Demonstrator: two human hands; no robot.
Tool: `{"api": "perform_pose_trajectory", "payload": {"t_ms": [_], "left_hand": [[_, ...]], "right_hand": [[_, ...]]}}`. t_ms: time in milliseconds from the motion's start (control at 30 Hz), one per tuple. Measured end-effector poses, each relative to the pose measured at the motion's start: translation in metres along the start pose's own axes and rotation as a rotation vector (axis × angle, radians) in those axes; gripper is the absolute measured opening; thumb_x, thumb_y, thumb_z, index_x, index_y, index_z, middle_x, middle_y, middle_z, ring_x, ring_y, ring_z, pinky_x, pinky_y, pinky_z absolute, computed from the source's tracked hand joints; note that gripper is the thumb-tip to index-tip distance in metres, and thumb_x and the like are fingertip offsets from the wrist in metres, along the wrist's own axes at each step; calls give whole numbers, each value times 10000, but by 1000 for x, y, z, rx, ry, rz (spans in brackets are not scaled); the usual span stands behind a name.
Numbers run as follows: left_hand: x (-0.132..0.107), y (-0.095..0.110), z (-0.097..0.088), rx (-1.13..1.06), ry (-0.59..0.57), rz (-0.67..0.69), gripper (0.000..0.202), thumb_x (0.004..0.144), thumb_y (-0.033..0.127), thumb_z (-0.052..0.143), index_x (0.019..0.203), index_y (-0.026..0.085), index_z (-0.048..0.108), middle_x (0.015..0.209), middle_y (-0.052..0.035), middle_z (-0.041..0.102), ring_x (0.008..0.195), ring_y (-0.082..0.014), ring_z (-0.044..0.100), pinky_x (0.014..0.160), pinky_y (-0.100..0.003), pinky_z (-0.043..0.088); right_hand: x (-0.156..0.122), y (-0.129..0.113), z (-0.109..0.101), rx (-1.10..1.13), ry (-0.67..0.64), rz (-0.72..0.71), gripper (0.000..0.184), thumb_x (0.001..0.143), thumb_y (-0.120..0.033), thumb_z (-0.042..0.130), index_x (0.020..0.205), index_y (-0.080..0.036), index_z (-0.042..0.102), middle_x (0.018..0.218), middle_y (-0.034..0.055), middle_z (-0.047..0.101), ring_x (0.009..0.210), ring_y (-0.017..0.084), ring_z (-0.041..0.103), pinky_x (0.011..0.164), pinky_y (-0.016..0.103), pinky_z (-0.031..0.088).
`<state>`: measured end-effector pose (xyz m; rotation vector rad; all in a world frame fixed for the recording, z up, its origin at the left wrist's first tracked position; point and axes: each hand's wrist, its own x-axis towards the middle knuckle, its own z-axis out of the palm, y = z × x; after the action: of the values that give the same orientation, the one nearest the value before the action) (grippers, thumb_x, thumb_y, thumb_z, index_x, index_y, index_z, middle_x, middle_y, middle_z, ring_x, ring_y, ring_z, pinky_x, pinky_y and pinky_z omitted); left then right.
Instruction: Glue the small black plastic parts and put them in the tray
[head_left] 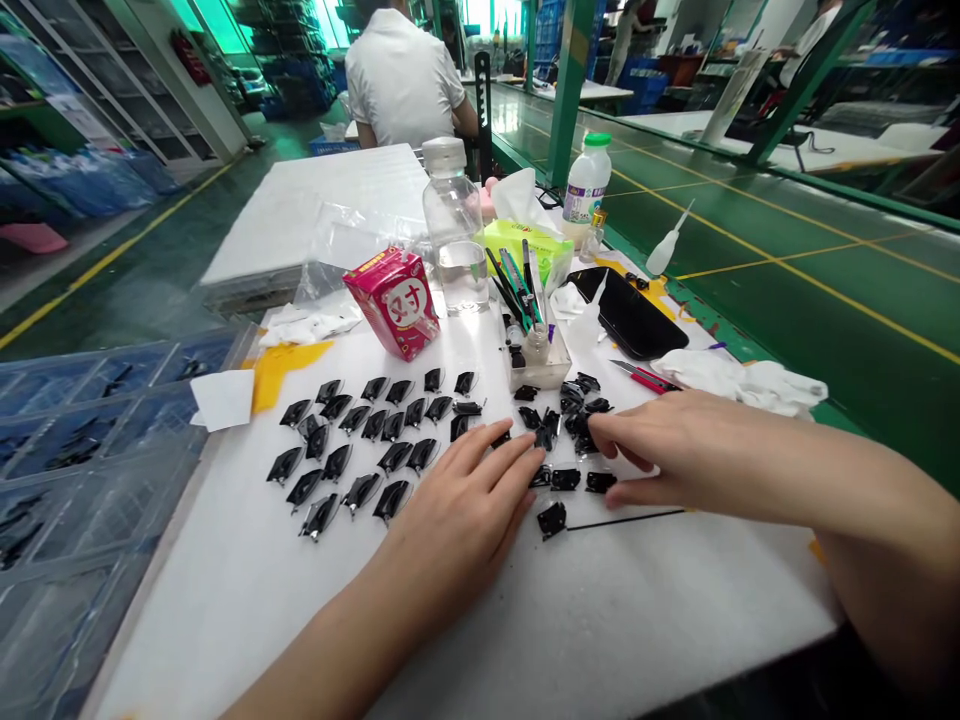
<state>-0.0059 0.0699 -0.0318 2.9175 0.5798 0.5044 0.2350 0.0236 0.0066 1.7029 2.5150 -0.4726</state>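
My left hand [480, 490] lies flat, palm down, with its fingers stretched out over small black parts on the white table. What is under its palm and fingertips is hidden. My right hand [660, 450] reaches in from the right, index finger at the edge of a heap of glossy black parts [581, 410], thumb well apart from it beside a single black part [600, 482]. Nothing shows between that thumb and finger. Left of my hands, several curved black parts in clear film [364, 490] are spread in loose rows.
Behind the parts stand a pink box [395, 305], a clear bottle [456, 240] and a small holder with tweezers [538, 365]. A black tray [630, 312] and a red-handled knife [646, 377] lie at right. Divided plastic bins [112, 440] flank the table's left. A person in white [405, 80] sits beyond.
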Motion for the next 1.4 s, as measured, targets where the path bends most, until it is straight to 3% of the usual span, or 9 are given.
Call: {"api": "perform_pose_trajectory", "payload": {"t_ms": [100,200,400,667,833,1000,1200,1400], "left_hand": [[2,-1,4,30,-60,48,398,945,91,451,1328,103,558,1398,-113,580,1321,-357,477,1038,-579,477],[2,-3,4,42,-128,60,511,871,5,444,1361,120,529,1440,-107,540,1356,-372,434,1064,-626,426],[-2,-4,-2,-5,-96,48,424,882,15,435,1252,120,613,1361,-85,616,1317,-351,487,1060,-596,454],[-2,-3,-7,-66,19,23,357,868,3,472,1142,123,667,1199,-85,711,1229,-337,563,1003,-556,515],[-3,-1,-8,-84,123,1,296,893,9,470,1079,114,674,1074,-79,753,1121,-302,623,937,-502,557],[-3,0,-8,-97,83,8,303,892,21,477,1104,106,675,1133,-91,734,1130,-309,612,939,-507,554],[-3,-1,-7,-96,-13,-21,371,874,-5,434,1130,122,670,1236,-94,690,1201,-321,567,964,-518,541],[-4,-2,-6,-125,-4,-68,381,860,-33,403,1098,126,654,1225,-88,691,1243,-302,543,1003,-508,518]], "right_hand": [[5,-2,-1,43,104,3,113,885,-335,589,861,-234,546,626,-39,592,517,131,523,516,252,275],[11,-8,2,90,195,-60,30,918,-239,520,901,-229,543,783,-22,652,581,120,560,544,252,296],[25,-14,17,-38,218,-102,162,907,-116,474,992,-225,558,867,6,604,646,144,564,536,267,253],[31,-10,20,-85,265,-152,145,933,-144,468,971,-213,590,823,5,538,561,111,440,520,265,218],[35,-12,15,37,283,-159,223,968,-185,387,952,-180,610,825,20,543,591,107,455,538,255,263],[36,-10,14,64,213,-161,238,966,-181,376,970,-177,614,848,31,560,632,120,496,569,256,304],[31,-8,15,53,159,-165,165,925,-203,488,1054,-203,591,951,29,570,654,121,536,582,254,325],[36,-15,16,35,241,-197,204,953,-222,428,980,-150,617,891,53,592,650,135,536,577,269,329]]}}
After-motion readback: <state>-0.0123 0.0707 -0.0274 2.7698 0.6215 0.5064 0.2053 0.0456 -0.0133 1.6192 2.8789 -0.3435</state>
